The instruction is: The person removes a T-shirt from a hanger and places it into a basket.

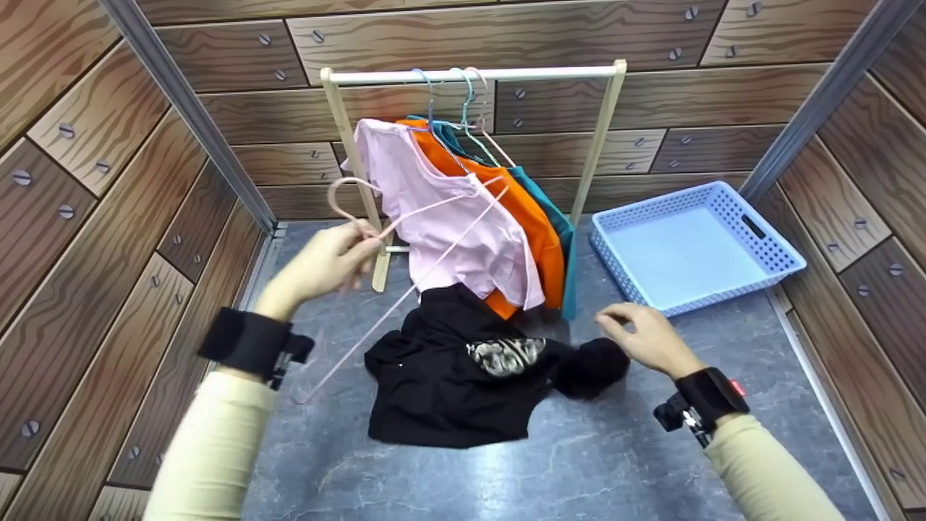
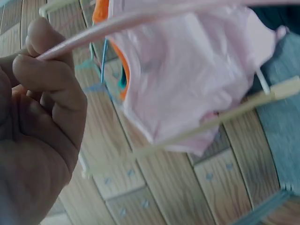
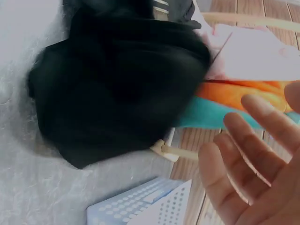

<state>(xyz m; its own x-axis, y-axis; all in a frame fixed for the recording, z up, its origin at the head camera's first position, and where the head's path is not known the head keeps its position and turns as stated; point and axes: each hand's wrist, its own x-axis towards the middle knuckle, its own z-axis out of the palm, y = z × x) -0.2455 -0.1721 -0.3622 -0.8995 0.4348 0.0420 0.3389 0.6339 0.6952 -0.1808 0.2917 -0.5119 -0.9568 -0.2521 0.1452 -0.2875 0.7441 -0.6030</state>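
My left hand (image 1: 329, 257) pinches a pink clothes hanger (image 2: 140, 19) between thumb and fingers, just below its hook. The hanger slants in the air, its long bar crossing in front of a pink shirt in the head view. A black shirt (image 1: 448, 391) with a pale print lies spread on the floor, one sleeve (image 1: 593, 367) bunched and blurred at its right end. Beside that sleeve is my right hand (image 1: 647, 336). In the right wrist view its fingers (image 3: 251, 150) are loosely bent and apart, with the black cloth beyond them.
A small clothes rack (image 1: 535, 73) stands at the back. On it hang the pink shirt (image 1: 448, 217), an orange shirt (image 1: 539, 231) and a teal shirt (image 1: 569, 289). A light blue basket (image 1: 694, 250) sits at right. Wood-patterned walls (image 1: 94, 231) enclose the grey floor (image 1: 325, 463).
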